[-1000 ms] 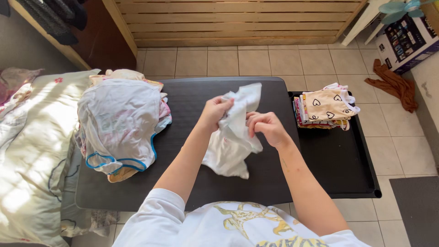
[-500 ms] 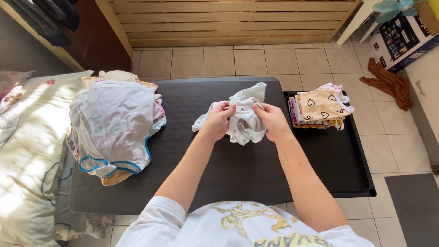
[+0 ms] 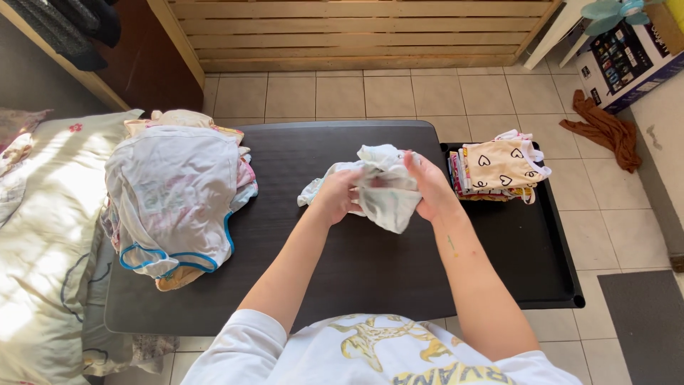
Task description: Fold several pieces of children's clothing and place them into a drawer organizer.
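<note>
- I see the left hand clenched on the left part of a small white garment, fingers curled into the cloth.
- The right hand grasps the right side of the same garment, with the fingers behind the cloth and the thumb side toward me.
- The garment is crumpled between both hands, held above the middle of the black table. One loose end hangs to the left, near the table top; I cannot tell if it touches.
- On the left end of the table lies a big pile of unfolded clothes; the top piece is white with blue trim.
- On the right, a black tray stands just beside the table, and a neat stack of folded clothes lies on its far part. The top piece is cream with black hearts.
- A bed cover is at the far left of the scene.
- On the tiled floor, far right, lies a brown cloth, near a printed box.
</note>
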